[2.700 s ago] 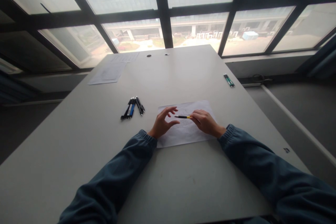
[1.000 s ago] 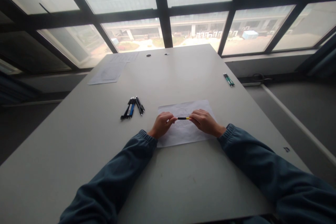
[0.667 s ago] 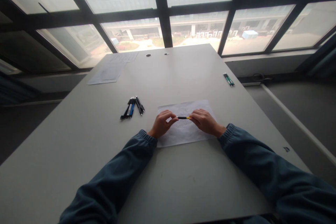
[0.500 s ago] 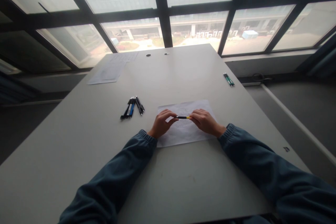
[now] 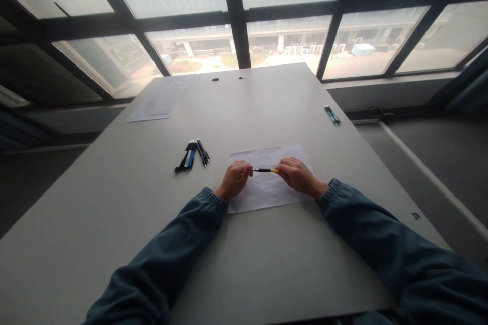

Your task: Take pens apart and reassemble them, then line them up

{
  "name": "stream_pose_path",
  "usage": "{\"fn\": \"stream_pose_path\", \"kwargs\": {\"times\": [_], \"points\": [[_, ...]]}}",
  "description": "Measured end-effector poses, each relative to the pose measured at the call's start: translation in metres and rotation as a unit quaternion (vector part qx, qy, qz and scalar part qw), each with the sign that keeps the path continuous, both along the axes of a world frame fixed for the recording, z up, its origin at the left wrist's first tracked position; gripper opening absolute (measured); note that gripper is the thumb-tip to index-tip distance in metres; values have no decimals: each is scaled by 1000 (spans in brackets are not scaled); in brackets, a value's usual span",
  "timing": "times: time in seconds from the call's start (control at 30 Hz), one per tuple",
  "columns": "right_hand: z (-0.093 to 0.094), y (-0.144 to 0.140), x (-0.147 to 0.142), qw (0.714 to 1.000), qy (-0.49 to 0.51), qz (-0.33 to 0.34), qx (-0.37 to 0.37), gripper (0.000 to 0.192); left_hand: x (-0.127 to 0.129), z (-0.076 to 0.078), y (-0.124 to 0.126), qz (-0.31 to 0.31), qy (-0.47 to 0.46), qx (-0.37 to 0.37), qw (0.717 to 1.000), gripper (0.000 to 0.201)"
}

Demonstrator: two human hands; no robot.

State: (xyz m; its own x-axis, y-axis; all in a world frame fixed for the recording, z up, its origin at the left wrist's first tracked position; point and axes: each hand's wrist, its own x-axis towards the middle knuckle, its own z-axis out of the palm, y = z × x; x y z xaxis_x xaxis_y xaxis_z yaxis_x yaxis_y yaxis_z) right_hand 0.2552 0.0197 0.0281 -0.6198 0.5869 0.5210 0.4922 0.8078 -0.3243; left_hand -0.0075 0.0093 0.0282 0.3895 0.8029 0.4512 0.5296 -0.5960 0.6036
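A black pen with a yellow section [image 5: 264, 170] is held level between my hands, above a sheet of white paper [image 5: 267, 198]. My right hand [image 5: 297, 176] pinches its yellow end between thumb and fingers. At the other end, where a thin silvery part shows, my left hand [image 5: 234, 179] is closed with the thumb against curled fingers. What lies inside those left fingers is mostly hidden. Faint marks show on the paper below.
On the white table [image 5: 125, 213], several black and blue pens [image 5: 190, 155] lie left of the paper. Green pens [image 5: 332, 115] rest by the right edge. Printed sheets [image 5: 156, 104] lie at the far left, and two round holes are near the window end.
My left fingers have curled in and the thumb has drawn back, exposing more of the pen's silvery end. My right hand has barely moved.
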Motion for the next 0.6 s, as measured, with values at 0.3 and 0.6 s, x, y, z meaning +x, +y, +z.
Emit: {"fn": "stream_pose_path", "kwargs": {"times": [0.3, 0.6], "points": [[0, 0, 0, 1000, -12, 9, -6, 26, 1, 3, -1, -5, 41, 17, 999, 46], [-2, 0, 1, 1000, 1, 2, -19, 27, 5, 6, -1, -8, -20, 71, 997, 22]]}}
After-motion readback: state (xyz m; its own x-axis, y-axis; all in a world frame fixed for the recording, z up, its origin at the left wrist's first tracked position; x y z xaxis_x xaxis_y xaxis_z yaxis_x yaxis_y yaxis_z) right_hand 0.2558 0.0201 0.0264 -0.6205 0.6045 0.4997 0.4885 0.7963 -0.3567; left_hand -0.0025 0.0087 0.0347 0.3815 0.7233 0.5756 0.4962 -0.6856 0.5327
